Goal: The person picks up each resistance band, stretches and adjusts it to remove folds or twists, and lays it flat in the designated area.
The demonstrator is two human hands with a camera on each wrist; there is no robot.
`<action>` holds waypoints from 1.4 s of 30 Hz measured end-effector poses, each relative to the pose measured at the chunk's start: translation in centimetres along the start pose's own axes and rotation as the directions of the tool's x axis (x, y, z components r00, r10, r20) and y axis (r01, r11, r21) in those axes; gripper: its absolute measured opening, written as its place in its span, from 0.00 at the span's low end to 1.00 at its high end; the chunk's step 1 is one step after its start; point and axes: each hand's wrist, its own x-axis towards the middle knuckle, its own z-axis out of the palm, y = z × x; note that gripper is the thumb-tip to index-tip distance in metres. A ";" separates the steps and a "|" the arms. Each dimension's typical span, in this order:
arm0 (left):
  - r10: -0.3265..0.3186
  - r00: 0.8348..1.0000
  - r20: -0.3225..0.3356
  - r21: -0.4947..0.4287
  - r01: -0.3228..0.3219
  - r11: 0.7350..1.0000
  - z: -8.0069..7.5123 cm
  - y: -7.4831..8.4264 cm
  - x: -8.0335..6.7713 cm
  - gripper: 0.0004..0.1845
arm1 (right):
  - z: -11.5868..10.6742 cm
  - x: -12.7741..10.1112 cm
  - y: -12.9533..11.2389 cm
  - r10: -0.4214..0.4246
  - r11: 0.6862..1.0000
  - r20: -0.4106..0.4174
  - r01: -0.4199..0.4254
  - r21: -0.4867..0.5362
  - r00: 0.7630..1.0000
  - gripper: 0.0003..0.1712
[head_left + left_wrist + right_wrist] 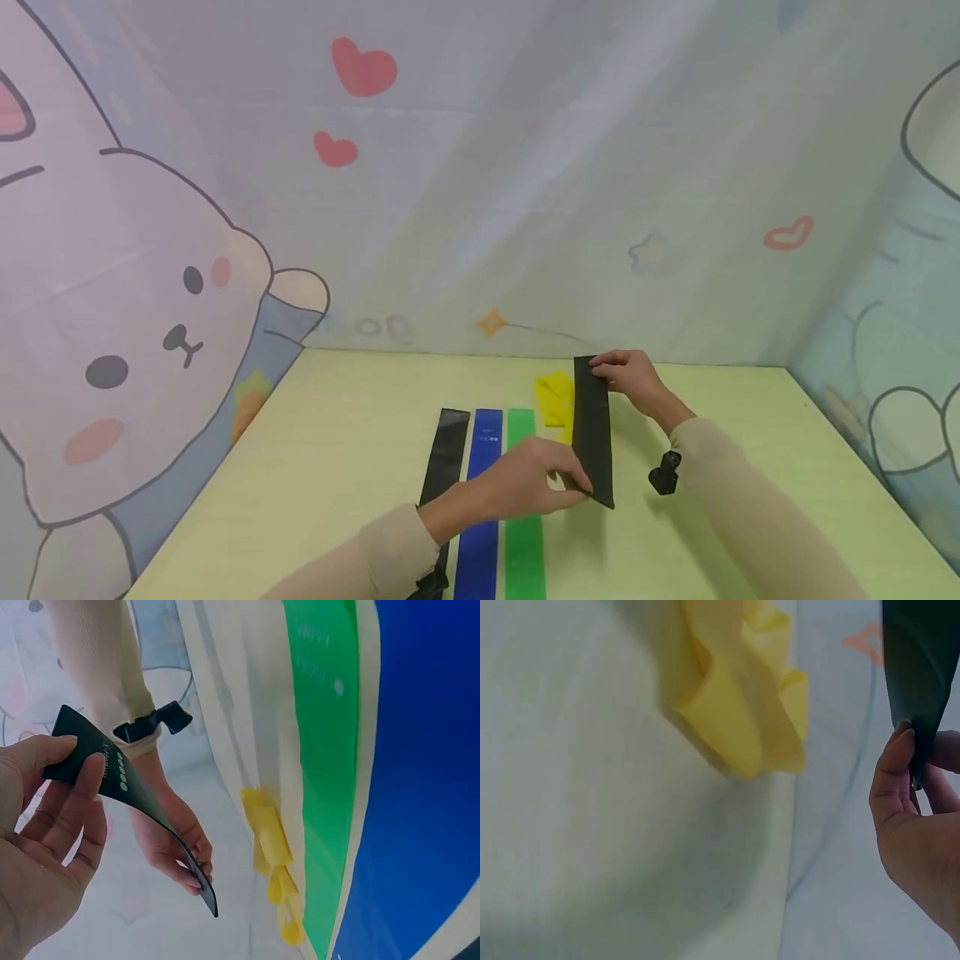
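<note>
A dark resistance band is held up above the table between both hands. My left hand pinches its near end between thumb and fingers. At the far end, my right hand grips the top edge, and the right wrist view shows that hand pinching the band. In the left wrist view, pale print and a row of dots mark the band beside the left fingers. A crumpled yellow band lies just behind it, partly hidden.
Left of the held band, a green band, a blue band and a black band lie flat side by side, partly covered by the left arm. A printed cloth backdrop stands behind the pale table.
</note>
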 end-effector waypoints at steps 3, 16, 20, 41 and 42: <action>-0.001 1.000 0.015 0.011 0.000 1.000 0.5 0.7 -0.5 0.04 | 0.6 -0.5 0.6 -0.001 1.000 0.050 0.001 -0.004 0.999 0.16; 0.013 0.974 0.226 -0.025 -0.007 1.000 2.9 2.7 -2.7 0.05 | 2.9 -2.3 2.9 0.091 0.995 0.384 -0.103 0.009 0.919 0.13; -0.008 0.962 0.274 0.011 0.005 1.000 3.3 2.8 -3.0 0.05 | 3.3 -2.3 3.1 0.065 0.998 0.391 -0.065 -0.012 0.918 0.13; -0.156 0.958 0.239 0.206 0.107 0.973 4.5 0.8 -1.9 0.06 | 3.3 0.1 3.4 -0.080 0.930 0.102 0.111 -0.351 0.992 0.06; -0.163 0.957 0.238 0.207 0.114 0.972 4.6 0.8 -1.9 0.06 | 3.3 0.1 3.5 -0.084 0.930 0.102 0.115 -0.348 0.991 0.06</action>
